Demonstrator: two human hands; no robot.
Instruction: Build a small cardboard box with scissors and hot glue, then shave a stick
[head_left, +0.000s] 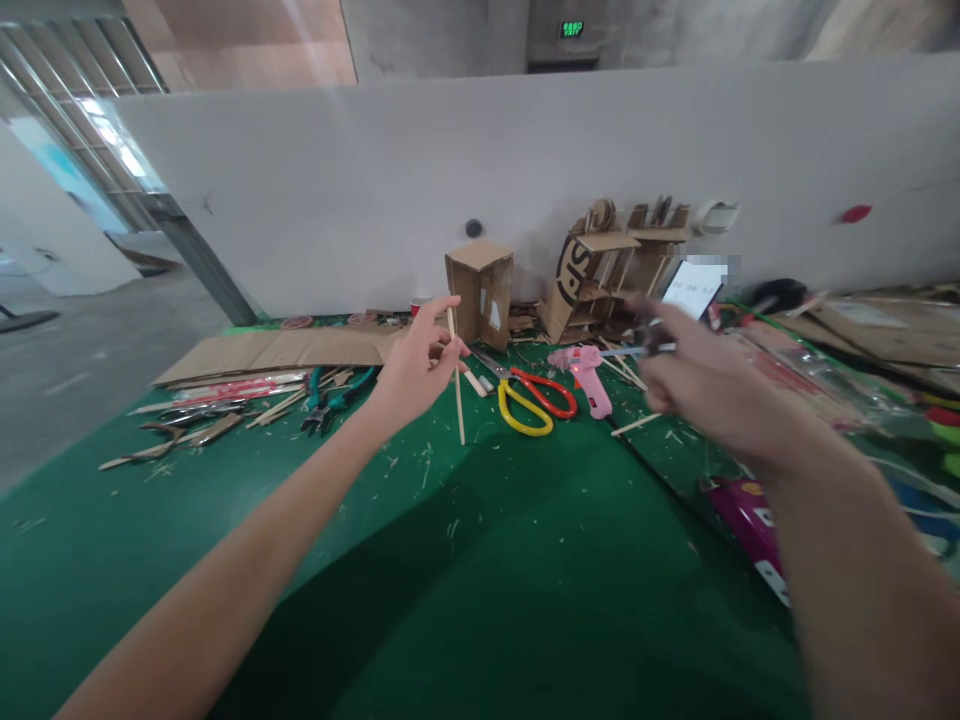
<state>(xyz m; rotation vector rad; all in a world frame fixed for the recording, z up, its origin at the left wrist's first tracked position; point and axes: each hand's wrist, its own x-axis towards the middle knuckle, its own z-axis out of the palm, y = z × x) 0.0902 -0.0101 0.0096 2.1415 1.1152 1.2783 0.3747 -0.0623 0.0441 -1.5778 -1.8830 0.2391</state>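
Two bare hands reach over a green-topped worktable (480,580), the left hand (420,365) pinching a thin, pale wooden stick (460,410) between thumb and fingers near the center of the frame. The stick points down, slightly tilted, toward the green surface. The right hand (697,375), blurred at right of center, has its fingers near a dark object; whether it grips anything cannot be told.

Between the hands lie scissors with one red and one yellow handle (524,429) and, just beside them, a pink glue gun (593,382) with a black cord running toward the lower right. Behind stand an upright brown cardboard box (466,295) and a brown cardboard shelf unit (574,280), near a lit phone (691,288). Teal-handled pliers (321,415) and a flat cardboard strip (277,354) sit left of the left hand; a purple packet (750,525) lies by the right forearm.

Shaving-flecked green spreads between the forearms toward the bottom of the frame. The table's left edge slants to the lower left, and a pale upright panel (337,190) bounds its far side.
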